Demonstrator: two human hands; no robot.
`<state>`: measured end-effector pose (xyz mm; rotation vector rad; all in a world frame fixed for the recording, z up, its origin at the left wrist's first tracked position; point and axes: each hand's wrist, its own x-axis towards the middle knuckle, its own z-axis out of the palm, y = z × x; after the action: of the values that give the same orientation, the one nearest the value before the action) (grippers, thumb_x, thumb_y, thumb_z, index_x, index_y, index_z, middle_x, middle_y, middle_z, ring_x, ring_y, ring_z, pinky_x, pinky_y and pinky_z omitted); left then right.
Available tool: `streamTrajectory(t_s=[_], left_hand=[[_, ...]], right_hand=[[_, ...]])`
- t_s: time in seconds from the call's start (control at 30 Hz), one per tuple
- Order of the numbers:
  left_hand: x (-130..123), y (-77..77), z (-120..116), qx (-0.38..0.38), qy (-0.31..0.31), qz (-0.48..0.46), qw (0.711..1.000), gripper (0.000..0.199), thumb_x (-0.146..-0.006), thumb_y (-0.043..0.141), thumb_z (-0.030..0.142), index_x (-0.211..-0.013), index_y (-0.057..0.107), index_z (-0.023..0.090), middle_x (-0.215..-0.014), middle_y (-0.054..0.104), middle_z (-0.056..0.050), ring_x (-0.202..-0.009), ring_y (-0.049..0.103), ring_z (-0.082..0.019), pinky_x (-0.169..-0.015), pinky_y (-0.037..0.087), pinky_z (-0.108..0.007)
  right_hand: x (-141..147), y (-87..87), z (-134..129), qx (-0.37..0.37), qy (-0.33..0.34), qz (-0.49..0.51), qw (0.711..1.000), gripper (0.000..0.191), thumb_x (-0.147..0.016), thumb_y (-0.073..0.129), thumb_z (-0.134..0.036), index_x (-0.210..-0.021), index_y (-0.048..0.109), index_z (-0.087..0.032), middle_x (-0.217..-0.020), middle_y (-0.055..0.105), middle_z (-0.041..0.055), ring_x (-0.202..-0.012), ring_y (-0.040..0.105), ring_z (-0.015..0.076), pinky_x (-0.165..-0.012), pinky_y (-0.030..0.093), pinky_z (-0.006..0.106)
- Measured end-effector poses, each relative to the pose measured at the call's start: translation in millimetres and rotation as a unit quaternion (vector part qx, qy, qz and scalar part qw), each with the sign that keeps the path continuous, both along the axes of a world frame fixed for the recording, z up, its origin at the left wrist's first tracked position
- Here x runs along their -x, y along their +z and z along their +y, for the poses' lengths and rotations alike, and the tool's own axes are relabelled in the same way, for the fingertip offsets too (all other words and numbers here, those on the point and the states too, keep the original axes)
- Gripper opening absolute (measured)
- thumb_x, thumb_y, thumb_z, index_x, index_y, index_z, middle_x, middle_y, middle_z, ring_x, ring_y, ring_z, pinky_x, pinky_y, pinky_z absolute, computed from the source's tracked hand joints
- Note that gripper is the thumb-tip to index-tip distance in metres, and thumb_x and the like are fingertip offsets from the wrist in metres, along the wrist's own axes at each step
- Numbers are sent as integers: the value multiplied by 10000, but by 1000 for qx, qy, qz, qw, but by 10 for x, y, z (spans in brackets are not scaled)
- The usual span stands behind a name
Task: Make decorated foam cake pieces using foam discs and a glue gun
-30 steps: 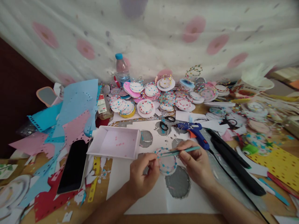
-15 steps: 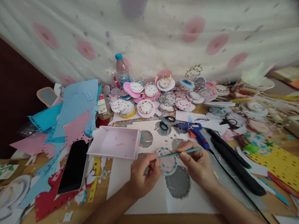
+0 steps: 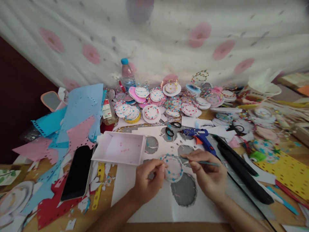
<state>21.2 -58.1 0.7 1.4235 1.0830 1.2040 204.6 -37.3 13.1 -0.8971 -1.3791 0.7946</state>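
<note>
Between my hands is a white paper disc ringed with blue and red dots. My left hand is closed in a pinch at the disc's left edge; what its fingertips hold is too small to name. My right hand grips thin teal tweezers, whose tip reaches over the disc's upper edge. Beneath them lies a white sheet with round grey openings, one of them just below the disc.
A shallow white box and a black phone lie left. Behind are scissors, a blue glue gun, many decorated discs and a bottle. A black straightener-like tool lies right.
My right hand has shifted slightly right with the tweezers, whose tip has drawn away from my left fingertips. The whole view has moved a little.
</note>
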Motion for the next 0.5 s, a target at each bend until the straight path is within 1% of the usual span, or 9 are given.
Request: streamTrajectory(t_s=[0.07,0.1,0.17,0.2,0.23,0.3,0.37,0.43,0.5], left_hand=[[0,50,27,84,-64,-71,992,304,-914,489,387,-822,624,131,-528,565,12,-303,441,-38,-306,296,-136],[3,70,40,121,-97,-105,982,357,-907,484,438,-770,604,132,-509,560,12,-287,433,-38,-292,264,-134],[10,93,64,169,-130,-154,965,434,-887,480,513,-665,534,144,-484,558,9,-276,431,-41,-281,221,-131],[13,95,72,184,-127,-166,960,452,-876,490,530,-629,496,152,-474,553,13,-275,427,-41,-280,212,-132],[15,94,78,195,-114,-174,959,456,-862,508,538,-613,473,158,-460,540,23,-274,414,-39,-278,208,-134],[14,90,80,214,-76,-178,958,437,-833,550,538,-620,476,164,-425,492,56,-269,370,-34,-275,209,-139],[7,93,72,221,-49,-172,959,436,-804,579,536,-598,477,166,-384,429,80,-266,315,-28,-271,197,-142],[0,104,62,222,-35,-159,961,430,-788,590,521,-574,487,163,-359,390,88,-266,271,-23,-269,173,-145],[1,112,55,224,-26,-150,963,412,-784,585,495,-563,508,156,-351,390,83,-266,249,-21,-267,155,-147]], right_hand=[[10,58,-34,-98,4,-108,989,238,-848,562,-101,-986,661,-267,-870,745,76,-743,685,204,-595,530,332],[18,78,-47,-154,22,-175,972,293,-849,541,-88,-1047,650,-275,-921,752,81,-738,695,200,-581,532,329],[41,91,-58,-260,60,-296,917,332,-874,504,-118,-1143,623,-273,-998,751,86,-728,708,188,-561,536,312],[58,88,-58,-298,71,-339,889,327,-893,489,-144,-1169,616,-265,-1023,747,85,-737,712,184,-565,540,305],[78,81,-56,-325,73,-367,869,319,-908,476,-163,-1181,613,-256,-1035,744,81,-759,714,182,-579,543,300],[120,81,-49,-342,68,-397,849,313,-918,474,-163,-1185,613,-247,-1039,744,73,-800,710,179,-603,541,296],[146,122,-48,-333,84,-409,846,321,-900,493,-129,-1173,613,-246,-1009,753,61,-785,701,174,-613,531,296],[130,204,-53,-307,140,-396,854,349,-873,477,-92,-1163,605,-237,-983,753,56,-784,684,176,-640,525,311],[52,287,-54,-263,195,-370,869,399,-823,456,-59,-1167,580,-218,-1009,724,73,-848,662,192,-699,523,334]])
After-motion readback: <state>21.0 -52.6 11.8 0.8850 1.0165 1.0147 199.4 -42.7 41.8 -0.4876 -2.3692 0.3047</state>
